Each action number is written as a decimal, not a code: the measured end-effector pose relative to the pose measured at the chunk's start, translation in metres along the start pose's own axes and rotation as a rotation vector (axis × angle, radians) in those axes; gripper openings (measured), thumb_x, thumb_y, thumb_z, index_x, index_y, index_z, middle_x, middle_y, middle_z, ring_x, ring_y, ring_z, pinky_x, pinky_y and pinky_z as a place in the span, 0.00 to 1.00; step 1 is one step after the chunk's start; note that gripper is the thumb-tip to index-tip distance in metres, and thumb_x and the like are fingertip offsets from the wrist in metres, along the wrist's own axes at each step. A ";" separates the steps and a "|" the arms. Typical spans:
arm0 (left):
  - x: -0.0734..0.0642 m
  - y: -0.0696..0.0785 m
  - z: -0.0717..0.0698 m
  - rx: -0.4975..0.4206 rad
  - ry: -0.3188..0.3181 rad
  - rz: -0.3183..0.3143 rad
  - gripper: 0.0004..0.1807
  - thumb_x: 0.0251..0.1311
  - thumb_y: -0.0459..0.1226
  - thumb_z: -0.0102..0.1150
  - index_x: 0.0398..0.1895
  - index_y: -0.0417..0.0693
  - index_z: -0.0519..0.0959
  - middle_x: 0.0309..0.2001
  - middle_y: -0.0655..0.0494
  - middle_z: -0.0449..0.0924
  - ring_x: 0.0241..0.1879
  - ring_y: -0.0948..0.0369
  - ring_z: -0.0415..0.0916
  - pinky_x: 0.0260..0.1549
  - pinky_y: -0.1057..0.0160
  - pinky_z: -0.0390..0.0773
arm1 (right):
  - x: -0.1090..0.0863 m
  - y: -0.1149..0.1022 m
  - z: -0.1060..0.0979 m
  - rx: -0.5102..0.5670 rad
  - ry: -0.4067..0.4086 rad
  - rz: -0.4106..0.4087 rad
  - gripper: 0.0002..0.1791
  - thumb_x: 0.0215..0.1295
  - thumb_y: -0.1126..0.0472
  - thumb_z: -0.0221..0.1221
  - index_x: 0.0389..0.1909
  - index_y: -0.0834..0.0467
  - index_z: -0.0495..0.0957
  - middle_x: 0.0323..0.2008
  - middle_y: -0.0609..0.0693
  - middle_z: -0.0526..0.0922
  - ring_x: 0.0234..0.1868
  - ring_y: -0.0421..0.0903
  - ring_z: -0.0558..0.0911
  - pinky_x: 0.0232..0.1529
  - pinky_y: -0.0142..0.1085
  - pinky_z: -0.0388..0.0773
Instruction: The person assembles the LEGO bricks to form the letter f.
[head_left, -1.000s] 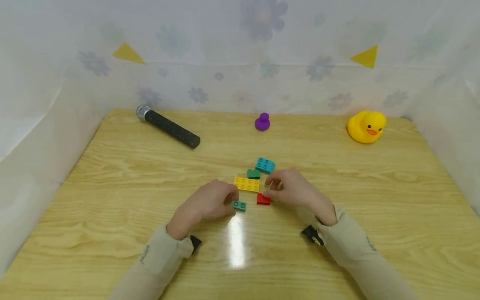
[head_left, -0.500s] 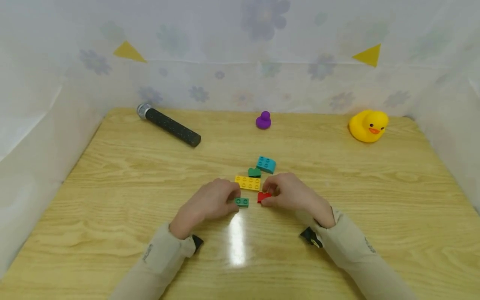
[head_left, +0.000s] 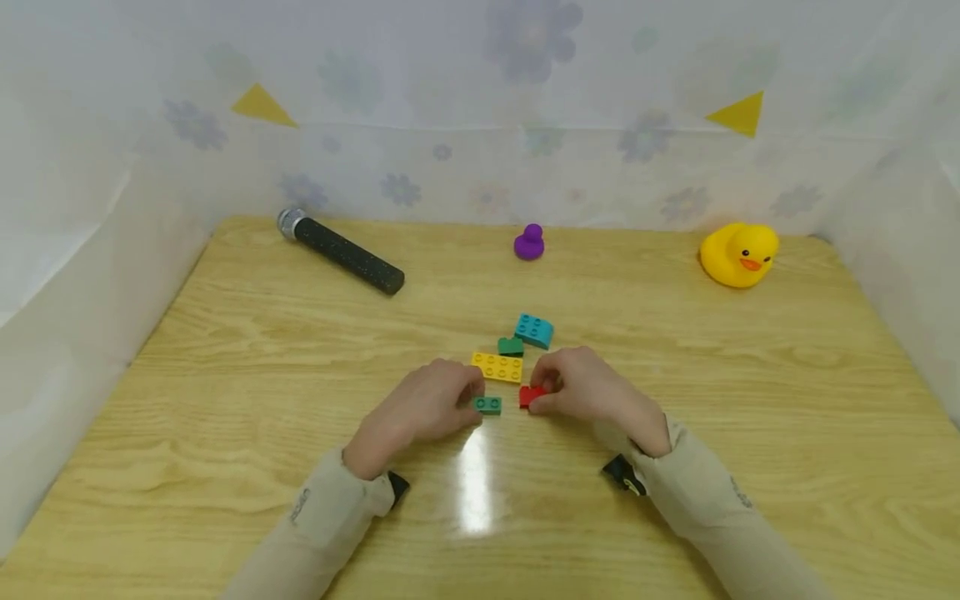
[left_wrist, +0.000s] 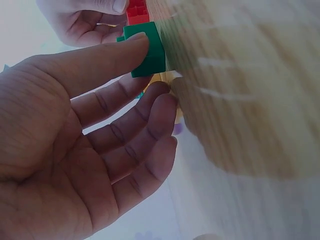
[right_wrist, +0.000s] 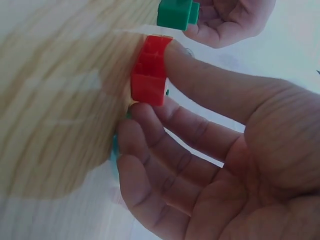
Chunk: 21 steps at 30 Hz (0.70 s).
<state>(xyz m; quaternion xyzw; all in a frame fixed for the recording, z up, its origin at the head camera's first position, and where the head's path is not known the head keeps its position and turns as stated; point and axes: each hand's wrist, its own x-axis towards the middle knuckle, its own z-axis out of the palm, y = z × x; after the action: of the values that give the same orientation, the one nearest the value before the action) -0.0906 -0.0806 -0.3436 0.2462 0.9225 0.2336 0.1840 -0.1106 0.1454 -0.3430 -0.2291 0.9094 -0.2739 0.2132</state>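
Floral white sheeting [head_left: 450, 75] backs a glossy wood-grain table [head_left: 202, 375]. Left to right: speckled black microphone [head_left: 345, 256], cylindrical; left hand [head_left: 420, 404], pinching a two-stud green brick [head_left: 490, 406]; rectangular yellow brick [head_left: 497, 367] lying just behind; red brick [head_left: 528, 396], pinched by the right hand [head_left: 588, 387]; smooth, rounded yellow duck [head_left: 735, 254]. Step, as judged: positioning the two held plastic bricks, a gap between them. Next move likely calls for square, level alignment.
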 end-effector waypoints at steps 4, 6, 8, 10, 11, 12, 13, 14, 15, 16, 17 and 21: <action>0.001 0.001 0.001 -0.001 0.006 0.009 0.06 0.55 0.37 0.67 0.31 0.51 0.77 0.24 0.62 0.72 0.25 0.63 0.68 0.26 0.63 0.69 | -0.001 0.001 0.000 -0.004 0.005 0.005 0.10 0.54 0.60 0.70 0.30 0.58 0.79 0.27 0.45 0.79 0.30 0.43 0.73 0.35 0.36 0.72; 0.001 0.001 0.001 -0.004 0.004 0.014 0.06 0.55 0.37 0.66 0.30 0.51 0.77 0.23 0.62 0.72 0.24 0.63 0.68 0.25 0.64 0.68 | -0.002 0.000 0.000 -0.010 0.008 0.007 0.11 0.52 0.60 0.71 0.30 0.57 0.78 0.28 0.46 0.79 0.30 0.43 0.74 0.35 0.36 0.72; 0.001 0.001 0.002 -0.002 0.008 0.023 0.06 0.56 0.37 0.66 0.30 0.51 0.76 0.23 0.62 0.72 0.24 0.63 0.68 0.24 0.64 0.68 | -0.002 0.000 0.000 -0.018 0.017 0.011 0.12 0.51 0.61 0.72 0.29 0.57 0.77 0.28 0.46 0.79 0.30 0.43 0.74 0.36 0.36 0.73; 0.001 0.001 0.002 0.004 0.007 0.031 0.06 0.55 0.37 0.66 0.29 0.52 0.76 0.23 0.62 0.71 0.24 0.63 0.68 0.24 0.64 0.68 | -0.003 -0.001 0.000 -0.016 0.014 0.014 0.13 0.50 0.62 0.72 0.29 0.57 0.76 0.29 0.46 0.79 0.31 0.43 0.75 0.36 0.37 0.73; 0.001 0.001 0.003 0.005 0.007 0.035 0.06 0.55 0.37 0.66 0.29 0.51 0.76 0.23 0.62 0.71 0.24 0.63 0.68 0.24 0.64 0.68 | -0.003 -0.002 -0.001 -0.013 0.013 0.014 0.13 0.50 0.62 0.72 0.29 0.57 0.75 0.29 0.47 0.78 0.31 0.44 0.75 0.36 0.37 0.73; 0.001 0.001 0.003 0.007 0.008 0.041 0.06 0.56 0.37 0.66 0.30 0.51 0.76 0.23 0.62 0.71 0.24 0.63 0.68 0.24 0.64 0.68 | -0.003 -0.002 -0.001 -0.009 0.016 0.018 0.14 0.50 0.63 0.72 0.28 0.57 0.74 0.29 0.47 0.78 0.31 0.44 0.75 0.36 0.37 0.73; 0.001 0.001 0.003 0.010 0.010 0.045 0.06 0.56 0.37 0.66 0.30 0.51 0.76 0.23 0.62 0.72 0.24 0.63 0.68 0.24 0.64 0.68 | -0.003 -0.002 -0.001 -0.009 0.018 0.019 0.14 0.50 0.64 0.72 0.28 0.57 0.74 0.30 0.47 0.78 0.31 0.44 0.75 0.36 0.37 0.73; 0.001 0.001 0.003 0.009 0.011 0.047 0.06 0.56 0.37 0.66 0.30 0.51 0.77 0.23 0.62 0.72 0.25 0.63 0.68 0.25 0.64 0.69 | -0.003 -0.002 -0.002 -0.004 0.015 0.019 0.13 0.51 0.64 0.71 0.29 0.57 0.74 0.30 0.48 0.79 0.31 0.45 0.75 0.36 0.37 0.73; 0.001 0.001 0.003 0.010 0.011 0.049 0.06 0.56 0.37 0.66 0.31 0.51 0.77 0.24 0.62 0.72 0.25 0.63 0.68 0.25 0.64 0.69 | -0.003 -0.002 -0.002 -0.003 0.011 0.018 0.12 0.51 0.65 0.71 0.29 0.57 0.75 0.30 0.48 0.79 0.32 0.45 0.76 0.37 0.38 0.74; 0.001 0.001 0.003 0.009 0.009 0.049 0.05 0.56 0.37 0.66 0.31 0.51 0.77 0.24 0.62 0.72 0.25 0.63 0.68 0.25 0.63 0.69 | -0.003 -0.002 -0.002 -0.004 0.008 0.018 0.11 0.52 0.66 0.70 0.30 0.57 0.76 0.31 0.48 0.79 0.32 0.45 0.76 0.37 0.38 0.74; 0.001 0.002 0.003 0.008 0.010 0.049 0.05 0.56 0.37 0.66 0.31 0.50 0.77 0.24 0.62 0.73 0.25 0.63 0.69 0.25 0.63 0.70 | -0.003 -0.002 -0.002 -0.011 0.009 0.017 0.10 0.52 0.67 0.70 0.31 0.58 0.77 0.31 0.48 0.80 0.33 0.45 0.76 0.38 0.38 0.75; 0.002 0.001 0.003 0.011 0.009 0.047 0.05 0.56 0.37 0.65 0.32 0.50 0.78 0.24 0.62 0.73 0.25 0.63 0.69 0.26 0.63 0.70 | -0.003 0.000 -0.002 -0.059 0.023 -0.016 0.09 0.53 0.70 0.67 0.35 0.59 0.80 0.32 0.49 0.81 0.33 0.46 0.76 0.39 0.40 0.76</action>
<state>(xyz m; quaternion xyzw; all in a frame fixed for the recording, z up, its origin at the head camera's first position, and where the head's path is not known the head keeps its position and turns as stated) -0.0898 -0.0775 -0.3459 0.2679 0.9185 0.2338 0.1731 -0.1094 0.1484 -0.3407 -0.2395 0.9176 -0.2513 0.1936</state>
